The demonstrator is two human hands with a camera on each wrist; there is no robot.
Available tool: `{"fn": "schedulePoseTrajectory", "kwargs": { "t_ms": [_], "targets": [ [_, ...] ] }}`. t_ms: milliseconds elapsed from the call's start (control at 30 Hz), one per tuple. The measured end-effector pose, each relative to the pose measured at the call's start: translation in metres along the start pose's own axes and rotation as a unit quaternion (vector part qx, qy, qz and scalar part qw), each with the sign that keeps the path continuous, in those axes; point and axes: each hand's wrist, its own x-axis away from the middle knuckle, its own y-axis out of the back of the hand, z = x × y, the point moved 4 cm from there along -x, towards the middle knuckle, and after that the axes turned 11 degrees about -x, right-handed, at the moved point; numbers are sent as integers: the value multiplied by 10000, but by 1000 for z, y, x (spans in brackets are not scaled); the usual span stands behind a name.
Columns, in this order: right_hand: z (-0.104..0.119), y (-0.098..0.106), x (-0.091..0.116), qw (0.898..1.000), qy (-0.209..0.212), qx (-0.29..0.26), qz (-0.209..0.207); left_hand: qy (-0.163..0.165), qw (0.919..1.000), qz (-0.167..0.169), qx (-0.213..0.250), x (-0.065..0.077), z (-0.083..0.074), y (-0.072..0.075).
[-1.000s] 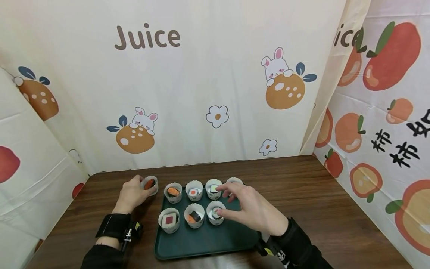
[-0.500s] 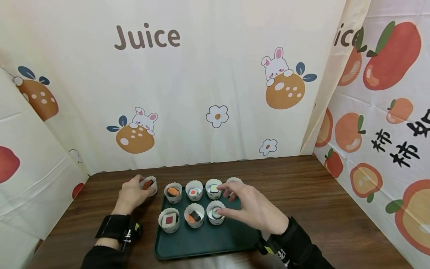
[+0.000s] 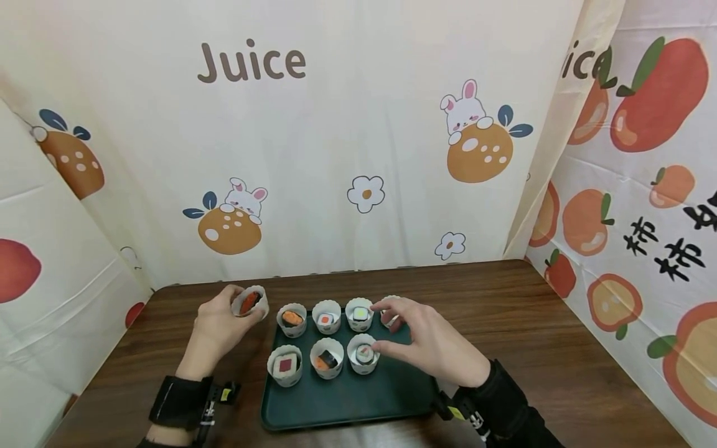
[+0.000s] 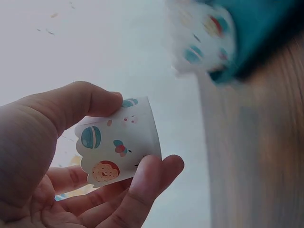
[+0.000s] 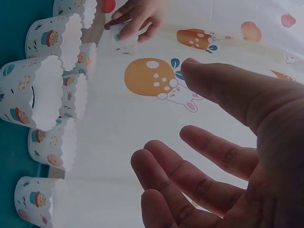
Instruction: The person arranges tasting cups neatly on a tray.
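At the table's far left my left hand holds a scalloped paper baking cup with a reddish-orange sushi piece inside. In the left wrist view the thumb lies along one side of this printed cup and the fingers bend round the other. My right hand hovers over the right side of a dark green tray, holding nothing, its fingers loosely spread. Nearest to it are a cup with a round sushi roll and one partly hidden behind the fingers.
Two rows of similar cups, each visible one holding a sushi piece, stand on the tray, including one at the front left and one at the back left. Brown wooden tabletop surrounds the tray. Printed curtains enclose the table's back and sides.
My left hand has raised the cup with the reddish-orange sushi and tilted it. The right hand stays almost in place, its thumb shifted slightly. The head view has moved a little.
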Motion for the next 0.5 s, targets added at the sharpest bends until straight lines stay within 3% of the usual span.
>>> {"fn": "schedulePoseTrajectory", "kwargs": {
  "t_ms": [267, 500],
  "targets": [
    [-5, 5, -1, 9999, -2, -37, -111, -434, 9988, -138, 200, 16, -38, 18],
    [-6, 7, 1, 9998, -102, 56, -139, -773, 9953, -241, 539, 27, -70, 20]
  ]
}}
